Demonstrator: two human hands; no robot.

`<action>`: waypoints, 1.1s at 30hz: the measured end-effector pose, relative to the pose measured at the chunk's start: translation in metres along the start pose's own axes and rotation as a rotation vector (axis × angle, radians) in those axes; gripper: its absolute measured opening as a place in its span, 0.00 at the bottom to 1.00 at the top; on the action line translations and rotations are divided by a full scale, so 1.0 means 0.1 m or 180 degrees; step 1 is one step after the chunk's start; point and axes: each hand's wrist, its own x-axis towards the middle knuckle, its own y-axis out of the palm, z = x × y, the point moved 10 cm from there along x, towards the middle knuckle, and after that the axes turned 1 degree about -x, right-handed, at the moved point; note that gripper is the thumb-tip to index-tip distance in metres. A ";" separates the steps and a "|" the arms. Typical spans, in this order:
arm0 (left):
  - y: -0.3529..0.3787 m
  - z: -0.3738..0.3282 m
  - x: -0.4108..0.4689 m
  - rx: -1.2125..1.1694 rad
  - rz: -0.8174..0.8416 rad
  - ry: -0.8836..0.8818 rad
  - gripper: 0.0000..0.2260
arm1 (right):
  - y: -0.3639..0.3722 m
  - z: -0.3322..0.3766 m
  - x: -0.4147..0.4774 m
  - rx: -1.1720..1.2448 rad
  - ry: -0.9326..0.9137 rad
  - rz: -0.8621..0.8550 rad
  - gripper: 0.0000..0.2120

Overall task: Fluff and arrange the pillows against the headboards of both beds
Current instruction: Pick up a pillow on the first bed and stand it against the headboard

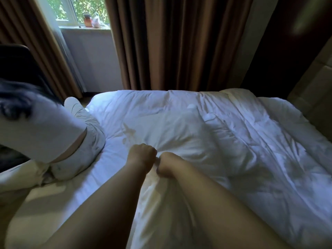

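Observation:
A white pillow [179, 133] lies on the bed in front of me, on a white sheet [111, 169]. Both my fists clench its near edge side by side: my left hand [142, 156] and my right hand [168, 164] touch each other, bunching the pillowcase fabric between them. A crumpled white duvet [269, 141] spreads over the right half of the bed, beside the pillow. The padded headboard [316, 97] shows at the far right edge.
Another person in a white top and light trousers [59, 133] bends over the bed's left side. Brown curtains [170, 44] hang behind the bed. A window sill [86, 26] with small items is at the upper left.

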 end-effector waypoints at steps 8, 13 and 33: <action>0.22 0.32 -0.06 -0.0485 -0.0106 -0.0229 0.11 | 0.31 0.08 0.36 -0.0218 0.0049 0.0049 0.15; 0.38 0.48 0.22 -0.0816 0.0231 -0.0585 0.18 | -0.18 -0.24 0.64 -0.0187 0.0206 -0.0326 0.12; 0.56 0.58 2.51 -0.0791 0.0620 -0.0917 0.18 | -1.57 -1.13 3.16 -0.0526 -0.0180 -0.0135 0.16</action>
